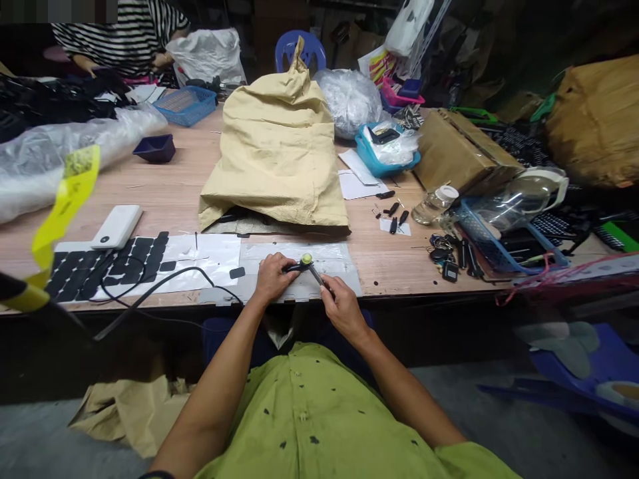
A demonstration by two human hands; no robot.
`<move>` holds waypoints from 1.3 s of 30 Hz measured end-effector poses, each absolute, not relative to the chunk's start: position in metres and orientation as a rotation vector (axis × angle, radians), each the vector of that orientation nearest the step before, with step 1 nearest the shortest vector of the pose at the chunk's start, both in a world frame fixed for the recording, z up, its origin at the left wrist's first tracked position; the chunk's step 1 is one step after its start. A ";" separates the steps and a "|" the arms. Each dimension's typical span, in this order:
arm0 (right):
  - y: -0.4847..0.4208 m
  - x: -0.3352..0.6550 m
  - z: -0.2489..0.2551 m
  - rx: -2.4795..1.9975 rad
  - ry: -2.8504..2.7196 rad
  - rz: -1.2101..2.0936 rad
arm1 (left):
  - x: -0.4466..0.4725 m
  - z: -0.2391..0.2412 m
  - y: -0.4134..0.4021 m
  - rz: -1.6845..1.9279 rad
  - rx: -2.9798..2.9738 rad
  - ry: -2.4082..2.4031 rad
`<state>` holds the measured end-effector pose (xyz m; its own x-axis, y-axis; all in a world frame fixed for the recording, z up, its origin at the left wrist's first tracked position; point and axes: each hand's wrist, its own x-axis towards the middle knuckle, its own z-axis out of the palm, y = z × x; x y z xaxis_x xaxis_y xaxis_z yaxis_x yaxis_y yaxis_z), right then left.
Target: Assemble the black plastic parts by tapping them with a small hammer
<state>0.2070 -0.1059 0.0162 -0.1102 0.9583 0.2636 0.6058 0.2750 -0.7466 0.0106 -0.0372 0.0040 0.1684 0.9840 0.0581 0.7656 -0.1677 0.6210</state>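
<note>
— Just in front of the tan sack (279,153), what is entered?

— One grey board (339,263), flat at the near edge of the table (404,269). Over it, two bare hands, near each other but apart.

— Left hand (273,278)?

— Fingers closed round one slim black piece (293,268), in front of the sack and above the board.

— Right hand (343,306)?

— Fingers closed round one thin grey tool (317,275), slanting up from the grip toward one small round yellow-green item (306,258). The item sits between the hands, where black piece and tool meet; at this size it is hard to say which of the two it belongs to.

— Left of the sack?

— One dark blue tray (154,148); one blue basket (187,106), farther back; one white case (117,226), nearer the front, resting on a sheet of black squares (70,273).

— Right of the sack?

— One turquoise basket (364,150), holding plastic-wrapped goods; one glass jar (428,209), white-lidded; one cardboard box (452,150); several small black parts (393,225), on and around a scrap of white paper.

— Behind the sack?

— One blue chair (299,45). Behind and to its left, one person in a striped top (114,40).
</note>
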 end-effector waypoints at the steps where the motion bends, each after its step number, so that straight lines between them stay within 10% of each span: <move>1: -0.106 0.205 0.017 -1.414 -1.811 0.601 | 0.011 0.004 -0.037 0.637 1.998 1.650; 29: -0.064 0.243 -0.015 -1.817 -1.957 -0.176 | -0.005 -0.009 -0.114 1.050 2.067 1.348; 39: -0.066 0.239 -0.011 -1.853 -1.968 -0.093 | -0.004 -0.047 -0.164 0.088 1.668 1.924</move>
<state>0.2392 -0.0657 -0.0109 -0.0112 0.9356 0.3528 0.9647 0.1030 -0.2425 -0.0036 -0.1641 -0.0466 -0.0450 0.9235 -0.3809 0.8849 0.2138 0.4138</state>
